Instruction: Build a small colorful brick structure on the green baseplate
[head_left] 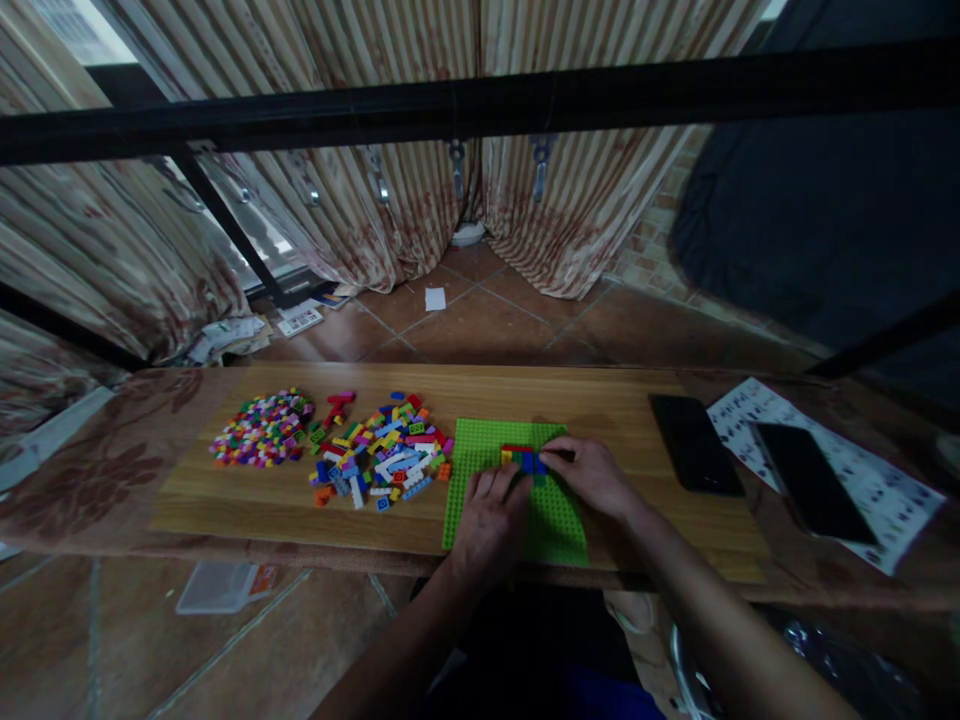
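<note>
A green studded baseplate [472, 435] lies on the wooden board, with a small group of joined toy bricks near its middle. Red bricks [517, 448] form the far edge of that group, a yellow brick [507, 456] is at its left end, and blue bricks [529, 463] are at the right. My right hand [592, 472] pinches a blue brick at the group's right end. Curled over the plate, my left hand [491, 515] has its fingertips by the near left side of the bricks. Whatever those fingers grip is hidden.
Left of the plate lie a loose pile of mixed bricks [390, 450] and a heap of tiny colourful pieces [262, 428]. On the right are a black phone [694, 443] and another dark device [814, 480] on a printed sheet [739, 410]. A dark rail [480, 97] crosses beyond the board.
</note>
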